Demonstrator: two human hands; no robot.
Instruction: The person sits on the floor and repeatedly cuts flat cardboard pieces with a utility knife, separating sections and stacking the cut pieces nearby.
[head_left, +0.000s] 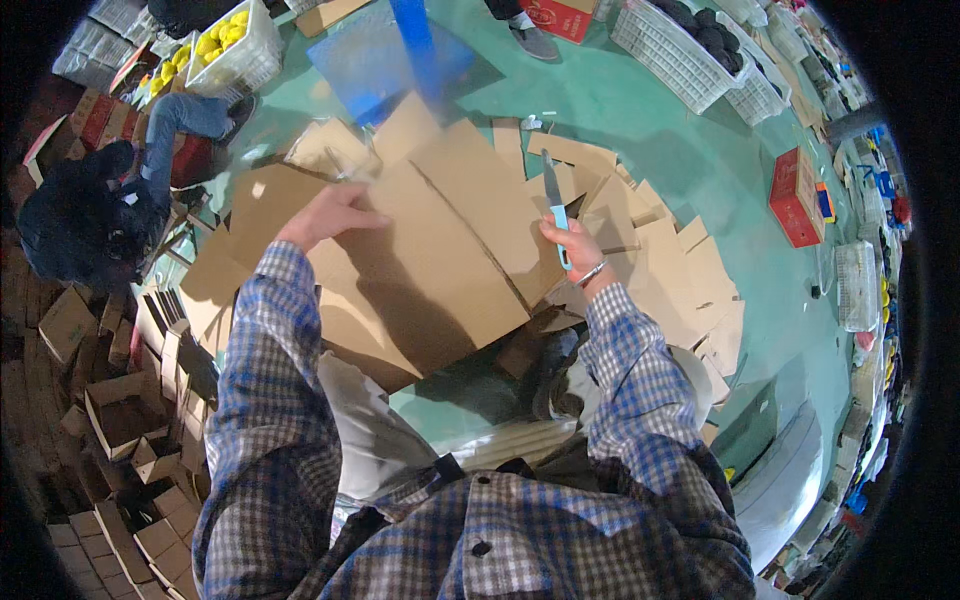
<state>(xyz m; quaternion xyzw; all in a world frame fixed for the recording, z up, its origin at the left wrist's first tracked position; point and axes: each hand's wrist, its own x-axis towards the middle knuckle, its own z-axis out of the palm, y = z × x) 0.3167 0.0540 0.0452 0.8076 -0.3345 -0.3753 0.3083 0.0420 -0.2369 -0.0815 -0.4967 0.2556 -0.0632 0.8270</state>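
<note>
My right hand (576, 244) is closed around the light-blue handle of a knife (560, 217), its grey blade pointing up and away from me. A metal bracelet (591, 273) circles that wrist. In front of me lies a large brown corrugated cardboard sheet (450, 247) with a dark slit or seam running diagonally across it. Over the sheet's left part is my left hand (334, 215), thumb and fingers apart with nothing visible between them. Whether it touches the cardboard is unclear. Flat cardboard pieces (660, 277) overlap beneath and to the right of the sheet.
A seated person (82, 210) is close at left, above stacked cardboard boxes (127, 412). White plastic crates hold yellow items (221, 37) and dark items (697, 26). A blue stand (412, 45) stands ahead on the green floor (720, 172). At right sits a red carton (796, 199).
</note>
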